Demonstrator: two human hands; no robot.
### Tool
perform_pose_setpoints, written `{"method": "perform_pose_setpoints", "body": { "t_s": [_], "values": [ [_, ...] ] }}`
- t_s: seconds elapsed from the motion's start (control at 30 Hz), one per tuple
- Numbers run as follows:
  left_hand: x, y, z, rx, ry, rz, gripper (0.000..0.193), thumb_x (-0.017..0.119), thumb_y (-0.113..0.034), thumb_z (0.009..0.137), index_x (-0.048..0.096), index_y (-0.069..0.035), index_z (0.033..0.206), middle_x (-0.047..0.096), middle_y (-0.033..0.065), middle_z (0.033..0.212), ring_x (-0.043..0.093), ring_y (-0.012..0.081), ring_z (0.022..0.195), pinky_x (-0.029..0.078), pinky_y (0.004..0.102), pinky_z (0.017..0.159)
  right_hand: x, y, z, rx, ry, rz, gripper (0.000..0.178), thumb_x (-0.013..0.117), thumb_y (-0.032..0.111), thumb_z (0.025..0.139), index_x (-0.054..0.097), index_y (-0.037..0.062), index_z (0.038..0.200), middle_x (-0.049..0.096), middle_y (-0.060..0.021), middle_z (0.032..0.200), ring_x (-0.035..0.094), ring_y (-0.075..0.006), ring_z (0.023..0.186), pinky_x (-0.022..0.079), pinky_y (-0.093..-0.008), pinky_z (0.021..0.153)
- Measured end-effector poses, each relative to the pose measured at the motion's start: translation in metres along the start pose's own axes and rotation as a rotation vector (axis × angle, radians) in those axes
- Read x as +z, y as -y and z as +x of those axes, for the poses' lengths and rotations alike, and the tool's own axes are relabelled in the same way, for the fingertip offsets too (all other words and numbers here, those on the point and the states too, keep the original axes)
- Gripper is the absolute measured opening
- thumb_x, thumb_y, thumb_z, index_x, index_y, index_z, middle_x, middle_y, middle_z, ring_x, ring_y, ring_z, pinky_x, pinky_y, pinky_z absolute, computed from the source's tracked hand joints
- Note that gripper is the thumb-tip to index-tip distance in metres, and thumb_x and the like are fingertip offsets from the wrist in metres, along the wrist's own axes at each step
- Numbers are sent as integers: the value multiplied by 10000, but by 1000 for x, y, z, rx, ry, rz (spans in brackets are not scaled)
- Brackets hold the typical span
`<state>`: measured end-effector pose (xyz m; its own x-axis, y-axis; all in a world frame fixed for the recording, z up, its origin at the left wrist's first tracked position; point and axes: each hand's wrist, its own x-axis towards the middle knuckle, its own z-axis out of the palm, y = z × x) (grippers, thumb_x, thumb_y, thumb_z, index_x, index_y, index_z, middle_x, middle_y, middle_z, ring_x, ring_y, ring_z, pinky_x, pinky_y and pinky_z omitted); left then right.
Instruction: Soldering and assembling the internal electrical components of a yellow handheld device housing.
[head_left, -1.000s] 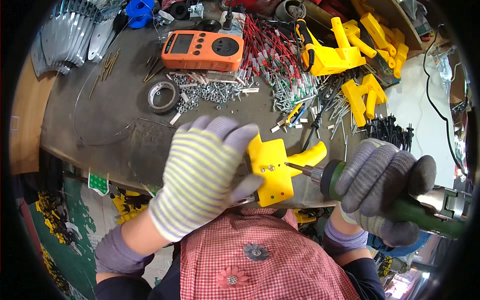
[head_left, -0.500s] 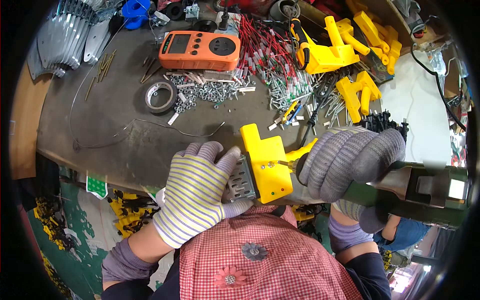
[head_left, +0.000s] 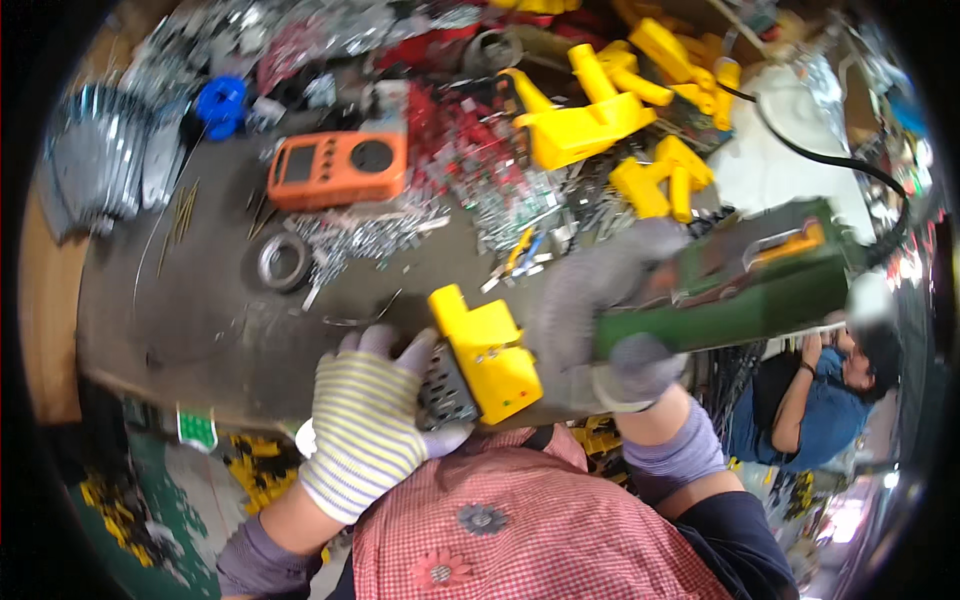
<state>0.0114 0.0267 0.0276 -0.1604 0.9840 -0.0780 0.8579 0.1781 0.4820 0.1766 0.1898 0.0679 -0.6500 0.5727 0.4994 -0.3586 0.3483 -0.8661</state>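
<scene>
My left hand (head_left: 368, 412), in a striped knit glove, grips the perforated metal plate (head_left: 446, 388) of a yellow plastic housing (head_left: 490, 358) near the bench's front edge. Screws show on the housing, along with small red and green dots. My right hand (head_left: 582, 300), gloved and smeared by motion, is wrapped round a green corded power screwdriver (head_left: 735, 295). It is held to the right of the housing and apart from it. The tool's tip is hidden by the hand and blur.
An orange multimeter (head_left: 338, 168), a tape roll (head_left: 283, 262) and heaped nuts and screws (head_left: 365, 238) lie beyond my hands. Yellow housings (head_left: 590, 130) are at the back right. A black cord (head_left: 830, 158) runs from the tool. Another person (head_left: 780, 410) sits at right.
The screwdriver has come away from the yellow housing and swung up, still in my right hand. My left hand keeps its hold on the housing's plate. The whole view has shifted.
</scene>
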Motion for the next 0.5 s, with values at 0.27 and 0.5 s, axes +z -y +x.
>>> {"method": "perform_pose_setpoints", "body": {
  "t_s": [0.27, 0.5],
  "values": [
    [10, 13, -5, 98, -119, 19, 875, 850, -559, 509, 672, -2, 1160, 586, 189, 962, 592, 368, 857, 497, 463, 792, -26, 30, 17, -19, 8, 380, 586, 621, 487, 949, 555, 12, 1285, 629, -81, 945, 634, -165, 813, 534, -305, 700],
    [-14, 34, 1, 279, -10, -132, 650, 872, -330, 638, 659, 15, 1146, 640, 219, 1013, 623, 397, 957, 510, 461, 869, -145, -23, -28, 407, -678, -643, 709, 668, 297, 917, 371, 4, 1491, 660, -177, 993, 679, -320, 783, 569, -418, 719]
  ]
}}
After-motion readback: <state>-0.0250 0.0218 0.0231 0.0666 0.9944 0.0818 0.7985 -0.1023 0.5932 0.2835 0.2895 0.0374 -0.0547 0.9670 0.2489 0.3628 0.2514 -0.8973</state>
